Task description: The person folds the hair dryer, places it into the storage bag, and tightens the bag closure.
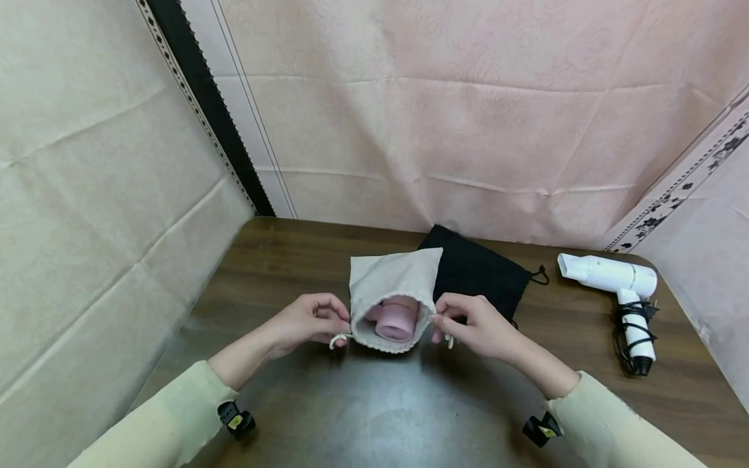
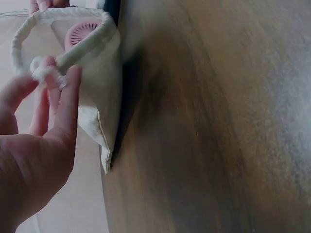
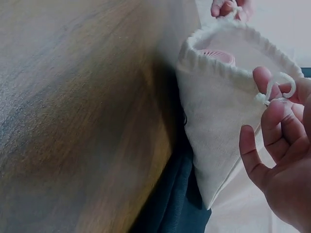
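Note:
A cream drawstring bag (image 1: 386,272) lies on the table with its mouth facing me, the rim gathered and held wide. Inside it sits a pink hair dryer (image 1: 398,320), its round slotted end showing at the opening and the rest hidden by cloth. My left hand (image 1: 316,320) pinches the knotted drawstring (image 2: 48,74) at the left side of the rim. At the right side, my right hand (image 1: 475,324) grips the other cord loop (image 3: 281,85) between thumb and fingers.
Behind the cream bag lies a flat black drawstring bag (image 1: 476,266), partly covered by it. A white hair dryer (image 1: 623,279) with its black cord wound round the handle lies at the right of the brown table (image 1: 281,260). Cloth-covered walls (image 1: 468,130) border the back and sides.

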Tool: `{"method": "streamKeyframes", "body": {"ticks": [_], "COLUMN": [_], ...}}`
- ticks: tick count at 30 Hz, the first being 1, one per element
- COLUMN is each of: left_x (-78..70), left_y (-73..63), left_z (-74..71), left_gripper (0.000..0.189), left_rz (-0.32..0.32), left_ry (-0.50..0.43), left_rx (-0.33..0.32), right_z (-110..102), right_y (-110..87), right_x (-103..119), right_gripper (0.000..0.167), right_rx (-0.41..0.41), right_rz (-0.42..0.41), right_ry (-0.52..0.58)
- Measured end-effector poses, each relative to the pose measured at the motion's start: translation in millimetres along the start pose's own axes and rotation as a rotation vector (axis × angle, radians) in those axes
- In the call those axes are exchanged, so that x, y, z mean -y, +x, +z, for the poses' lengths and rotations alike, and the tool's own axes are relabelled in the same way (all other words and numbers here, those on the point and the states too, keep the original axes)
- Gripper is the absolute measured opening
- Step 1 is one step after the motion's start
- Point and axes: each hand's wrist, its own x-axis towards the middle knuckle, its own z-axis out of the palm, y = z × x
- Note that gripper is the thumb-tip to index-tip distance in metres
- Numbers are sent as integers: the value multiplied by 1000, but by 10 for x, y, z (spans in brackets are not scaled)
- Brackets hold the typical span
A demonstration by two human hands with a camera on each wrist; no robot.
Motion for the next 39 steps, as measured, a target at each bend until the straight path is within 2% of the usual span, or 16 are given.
{"method": "streamKeyframes", "body": {"ticks": [5,8,11,14,17,19,24,30,35,39], "left_x": [-8,-28,-63,-114,-170,-212,-347,-583,-758,-843], "left_y": [-27,-59,-87,-105,-125,-141,-184,-246,-309,-362], "left_z": [19,25,30,21,-25,-68,-192,-366,-506,-611], "left_gripper": [26,22,14,6,4,6,8,10,7,8], "left_rz": [-30,-41,-22,24,61,80,126,149,171,173], "left_ry": [128,233,341,494,647,715,746,665,699,750], "left_rx": [92,137,170,166,160,167,211,258,218,186], "right_z": [-23,-61,-118,-184,-250,-294,-386,-499,-597,-671], "right_y": [-26,-55,-98,-147,-198,-233,-329,-425,-471,-503], "right_x": [-16,-20,-34,-58,-80,-91,-99,-76,-57,-61], "right_gripper": [13,11,10,10,14,17,22,26,29,31], "right_rx": [6,13,16,9,-3,-14,-35,-69,-109,-124], "right_rz": [8,6,0,-22,-58,-79,-98,-104,-110,-105], "right_ry": [-17,-30,-51,-78,-107,-122,-161,-191,-216,-239]}}
